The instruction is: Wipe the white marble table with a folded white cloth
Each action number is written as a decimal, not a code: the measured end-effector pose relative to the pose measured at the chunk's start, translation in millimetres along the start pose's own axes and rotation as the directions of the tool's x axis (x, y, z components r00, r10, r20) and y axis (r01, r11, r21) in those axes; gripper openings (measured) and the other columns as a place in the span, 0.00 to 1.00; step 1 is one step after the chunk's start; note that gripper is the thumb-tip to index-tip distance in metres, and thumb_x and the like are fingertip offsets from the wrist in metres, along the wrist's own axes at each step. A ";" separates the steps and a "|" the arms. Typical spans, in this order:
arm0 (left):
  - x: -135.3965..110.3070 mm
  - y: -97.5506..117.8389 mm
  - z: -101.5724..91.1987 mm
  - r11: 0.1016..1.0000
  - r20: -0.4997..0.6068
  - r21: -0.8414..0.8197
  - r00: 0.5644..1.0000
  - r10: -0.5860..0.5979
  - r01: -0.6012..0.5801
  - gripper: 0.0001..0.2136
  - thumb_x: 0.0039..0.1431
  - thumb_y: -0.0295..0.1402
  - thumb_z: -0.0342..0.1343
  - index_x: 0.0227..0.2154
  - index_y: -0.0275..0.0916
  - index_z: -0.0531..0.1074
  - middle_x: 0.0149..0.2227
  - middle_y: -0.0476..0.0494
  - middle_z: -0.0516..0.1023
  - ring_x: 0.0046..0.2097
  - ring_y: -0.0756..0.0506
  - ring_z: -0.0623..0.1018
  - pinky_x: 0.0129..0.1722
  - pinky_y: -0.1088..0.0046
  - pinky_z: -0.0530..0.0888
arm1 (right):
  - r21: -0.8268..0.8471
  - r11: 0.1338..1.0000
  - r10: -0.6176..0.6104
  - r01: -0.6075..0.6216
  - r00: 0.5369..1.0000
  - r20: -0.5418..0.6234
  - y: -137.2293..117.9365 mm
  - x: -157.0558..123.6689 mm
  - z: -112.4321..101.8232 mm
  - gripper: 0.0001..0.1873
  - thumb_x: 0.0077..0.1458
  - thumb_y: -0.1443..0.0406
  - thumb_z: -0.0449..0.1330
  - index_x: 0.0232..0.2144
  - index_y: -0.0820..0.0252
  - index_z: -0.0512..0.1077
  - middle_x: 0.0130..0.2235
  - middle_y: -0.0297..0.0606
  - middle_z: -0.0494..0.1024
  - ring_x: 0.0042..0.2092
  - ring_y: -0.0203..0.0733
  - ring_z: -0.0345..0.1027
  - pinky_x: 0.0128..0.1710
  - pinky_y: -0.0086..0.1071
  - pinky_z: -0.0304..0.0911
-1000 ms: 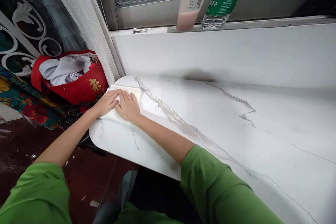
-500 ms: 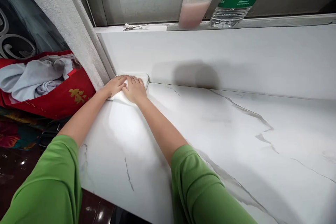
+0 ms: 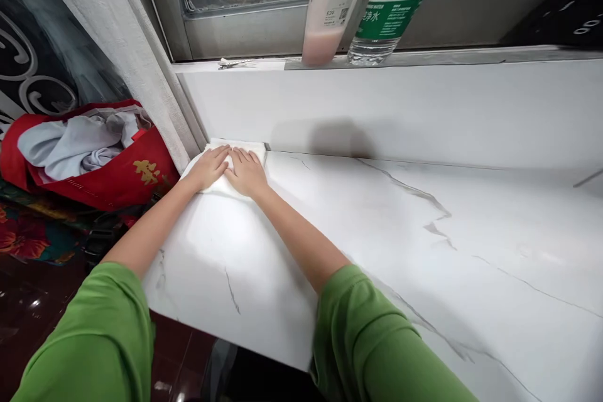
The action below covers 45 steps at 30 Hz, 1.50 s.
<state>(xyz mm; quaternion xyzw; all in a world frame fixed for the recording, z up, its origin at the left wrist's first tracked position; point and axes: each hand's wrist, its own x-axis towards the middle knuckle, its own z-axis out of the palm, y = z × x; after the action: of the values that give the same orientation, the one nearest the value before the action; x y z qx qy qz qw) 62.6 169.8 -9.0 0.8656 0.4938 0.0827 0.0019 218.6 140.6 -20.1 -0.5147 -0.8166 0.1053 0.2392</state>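
A white folded cloth [image 3: 225, 187] lies in the far left corner of the marble-patterned tabletop [image 3: 377, 220], close against the white wall panel. My left hand [image 3: 210, 169] rests flat on the cloth, fingers stretched forward and to the right. Beside it, my right hand [image 3: 247, 172] also presses down flat, its fingers pointing away from me. The two hands almost meet over the cloth's middle. Neither hand is wrapped round anything.
On the ledge stand a bottle of pink liquid [image 3: 323, 44] and a water bottle [image 3: 384, 25] with a green label. A pale curtain [image 3: 117, 25] hangs by the corner. Left of the table is a red bag [image 3: 117, 185] holding light clothes.
Both hands and the cloth have shifted slightly towards me, still in the corner. The view has tilted a little, showing more of the ledge and the bottles.
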 end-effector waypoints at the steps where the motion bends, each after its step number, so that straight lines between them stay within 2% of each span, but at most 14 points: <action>1: -8.7 10.5 -1.2 1.000 -0.005 0.002 1.000 -0.014 0.014 0.24 0.65 0.34 0.37 0.61 0.31 0.57 0.66 0.34 0.58 0.67 0.43 0.57 0.65 0.59 0.52 | -0.004 1.000 -0.012 0.012 1.000 0.002 -1.5 -11.2 -3.1 0.29 0.63 0.64 0.45 0.63 0.72 0.56 0.66 0.48 0.57 0.67 0.44 0.45 0.67 0.40 0.35; 4: -37.9 46.9 -3.7 1.000 0.005 0.000 1.000 -0.017 0.017 0.25 0.65 0.34 0.37 0.62 0.31 0.56 0.66 0.34 0.57 0.67 0.43 0.56 0.65 0.57 0.51 | -0.024 0.999 -0.040 0.040 0.999 0.017 -5.2 -53.4 -14.6 0.29 0.62 0.64 0.45 0.63 0.73 0.56 0.66 0.49 0.57 0.67 0.45 0.46 0.67 0.41 0.36; 8: -83.7 107.5 -2.2 1.000 0.021 -0.003 1.000 0.019 -0.019 0.25 0.65 0.35 0.37 0.63 0.33 0.54 0.67 0.35 0.56 0.68 0.42 0.55 0.66 0.56 0.51 | -0.055 0.993 -0.102 0.105 0.994 0.045 -6.8 -126.0 -35.2 0.31 0.62 0.63 0.44 0.64 0.75 0.55 0.66 0.51 0.55 0.68 0.47 0.44 0.67 0.44 0.37; 14: -155.2 204.5 0.3 1.000 -0.065 0.022 0.998 0.021 -0.019 0.25 0.66 0.33 0.37 0.64 0.33 0.53 0.67 0.34 0.55 0.68 0.40 0.53 0.66 0.52 0.50 | -0.031 0.975 -0.217 0.220 0.972 0.094 -4.9 -230.2 -68.9 0.33 0.62 0.62 0.43 0.64 0.78 0.51 0.67 0.53 0.52 0.68 0.47 0.42 0.67 0.47 0.41; 17: -174.4 234.0 -2.4 0.999 -0.064 0.027 0.997 0.032 -0.030 0.25 0.67 0.32 0.37 0.64 0.30 0.53 0.67 0.34 0.54 0.69 0.40 0.51 0.66 0.52 0.50 | -0.037 0.974 -0.218 0.225 0.966 0.140 -5.8 -258.7 -82.9 0.33 0.62 0.63 0.41 0.65 0.78 0.49 0.67 0.52 0.50 0.69 0.46 0.40 0.67 0.49 0.43; 19: -175.9 242.5 -3.1 0.999 -0.046 0.029 0.998 0.033 -0.032 0.24 0.67 0.31 0.37 0.64 0.29 0.54 0.67 0.34 0.53 0.69 0.40 0.51 0.66 0.52 0.50 | -0.048 0.978 -0.191 0.204 0.962 0.194 -7.2 -262.9 -89.6 0.33 0.62 0.64 0.41 0.65 0.78 0.49 0.67 0.52 0.50 0.69 0.46 0.40 0.67 0.48 0.44; 23: -149.2 239.5 1.2 0.999 -0.009 0.027 1.000 -0.028 0.029 0.24 0.66 0.30 0.36 0.64 0.29 0.55 0.67 0.33 0.54 0.68 0.40 0.53 0.66 0.51 0.51 | -0.086 0.988 -0.103 0.130 0.959 0.265 -3.6 -236.5 -91.2 0.33 0.60 0.65 0.42 0.65 0.77 0.52 0.66 0.52 0.53 0.68 0.49 0.44 0.66 0.48 0.45; 26: -107.8 228.1 6.5 0.994 0.020 0.030 0.994 -0.109 0.108 0.25 0.66 0.30 0.36 0.64 0.28 0.54 0.67 0.34 0.54 0.68 0.40 0.53 0.66 0.53 0.50 | -0.131 0.989 -0.037 0.065 0.978 0.205 13.4 -198.2 -84.6 0.33 0.59 0.67 0.41 0.64 0.79 0.52 0.66 0.53 0.55 0.68 0.51 0.45 0.67 0.49 0.42; 31: -19.7 207.0 14.6 0.990 0.026 0.001 0.989 -0.144 0.144 0.24 0.66 0.30 0.36 0.64 0.30 0.54 0.67 0.37 0.53 0.68 0.43 0.53 0.66 0.56 0.49 | -0.116 0.993 -0.009 0.020 0.996 0.094 71.8 -131.9 -80.0 0.33 0.56 0.69 0.43 0.63 0.78 0.56 0.64 0.52 0.59 0.66 0.48 0.51 0.66 0.46 0.43; 34: 31.8 196.5 22.3 0.994 0.017 -0.046 0.995 -0.097 0.097 0.24 0.66 0.31 0.38 0.64 0.33 0.54 0.67 0.39 0.54 0.68 0.44 0.54 0.66 0.58 0.50 | -0.076 0.997 0.032 -0.032 0.999 -0.004 110.4 -100.3 -80.5 0.33 0.54 0.68 0.43 0.61 0.75 0.59 0.63 0.51 0.62 0.65 0.48 0.54 0.65 0.47 0.45; 37: 72.2 188.7 30.5 0.995 0.008 -0.081 0.999 -0.050 0.050 0.24 0.66 0.30 0.38 0.63 0.33 0.55 0.67 0.40 0.55 0.67 0.45 0.55 0.66 0.60 0.50 | -0.051 0.995 0.082 -0.087 0.993 -0.085 138.7 -77.1 -80.6 0.32 0.54 0.68 0.44 0.60 0.75 0.61 0.62 0.51 0.64 0.64 0.49 0.56 0.64 0.47 0.47; 41: 99.7 181.9 37.4 0.995 -0.036 -0.099 0.999 -0.034 0.030 0.22 0.65 0.30 0.39 0.60 0.33 0.60 0.64 0.38 0.62 0.65 0.44 0.60 0.66 0.59 0.50 | -0.049 0.995 0.080 -0.088 0.987 -0.142 156.4 -59.4 -82.7 0.31 0.53 0.68 0.45 0.58 0.71 0.65 0.59 0.49 0.70 0.59 0.52 0.62 0.61 0.46 0.52; 45: 104.2 177.9 39.9 0.991 -0.061 -0.131 0.998 -0.013 0.004 0.21 0.65 0.30 0.38 0.60 0.36 0.61 0.63 0.39 0.63 0.64 0.44 0.62 0.66 0.59 0.49 | -0.066 0.996 0.051 -0.063 0.985 -0.167 159.5 -54.6 -85.3 0.29 0.52 0.67 0.47 0.56 0.67 0.68 0.55 0.47 0.74 0.55 0.55 0.65 0.57 0.46 0.56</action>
<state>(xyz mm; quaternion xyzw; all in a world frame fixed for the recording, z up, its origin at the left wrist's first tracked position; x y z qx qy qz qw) 272.4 170.9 -18.5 0.8585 0.4909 0.1416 0.0436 406.6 157.1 -28.6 -0.5532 -0.7820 0.0400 0.2844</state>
